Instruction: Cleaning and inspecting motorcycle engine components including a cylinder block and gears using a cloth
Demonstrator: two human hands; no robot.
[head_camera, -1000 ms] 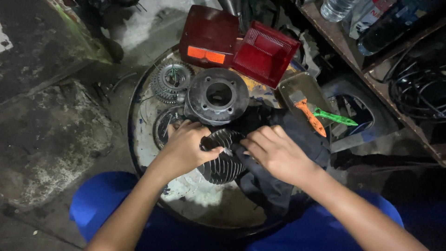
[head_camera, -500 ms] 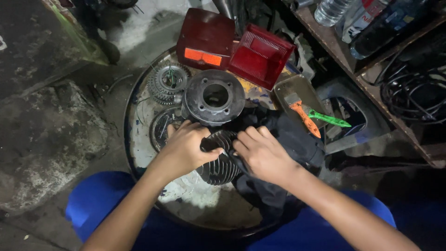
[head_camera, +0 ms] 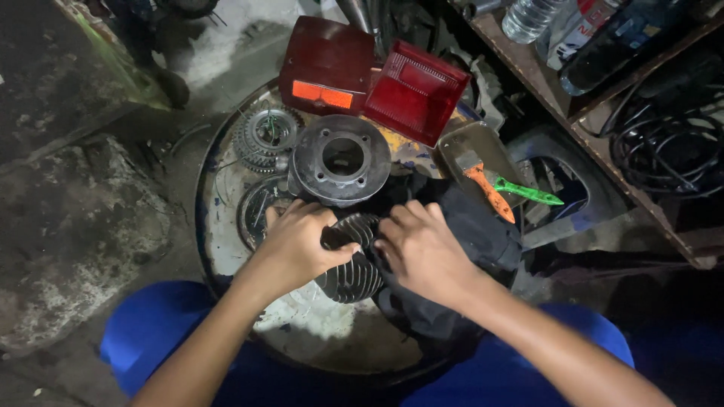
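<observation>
View: head camera, looking down on a round worktop set between the person's knees in blue trousers.

Left hand: left of the frame's middle, fingers curled over the top of the finned cylinder, holding it against the worktop.

Right hand: just right of the middle, knuckles up, fingers bent and bunching the cloth against the cylinder's right side (how much cloth sits under the palm is hidden).

Finned cylinder: at the middle of the frame, lying on its side between the two hands, its ribs showing below the left thumb.

Cloth: dark, spreading from under the right hand to the worktop's right edge.

Behind the hands: a larger grey cylinder standing with its bore upward, just above the fingertips; a gear to its upper left.

Top middle: a red lamp housing and a red lens, leaning side by side.

Right of middle: a brush with an orange handle, crossed by a green tool.

Upper right: bottles on a shelf, with coiled cables below.

Step in hand: as I judge it, wiping the finned cylinder, one hand steadying and the other working the cloth.

Next move calls for: turning the ribbed part to a fresh face, so a firm left grip that keeps it from rolling.
</observation>
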